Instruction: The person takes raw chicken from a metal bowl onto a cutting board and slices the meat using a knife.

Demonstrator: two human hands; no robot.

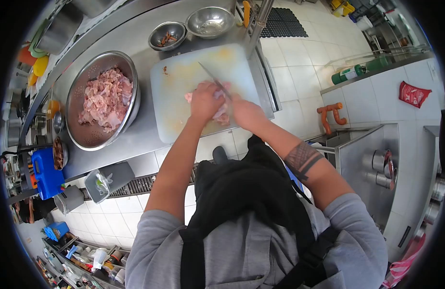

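Note:
On the white cutting board (174, 108), my left hand (206, 100) presses down on a piece of raw chicken (222, 117) with its fingers curled over it. My right hand (246, 113) is closed around the handle of a knife (210, 74). The blade points up and to the left, passing close by my left fingers and over the meat. Part of the chicken is hidden beneath the hands. To the left of the board, a large steel colander (74, 113) holds a heap of cut raw chicken pieces (107, 98).
Behind the board stand a small steel bowl (154, 36) with reddish-brown scraps and a wider steel bowl (210, 21). The steel counter (148, 123) ends at a post (261, 24) on the right. Below its front edge is a grey bin (119, 176); a blue jug (46, 173) is farther left.

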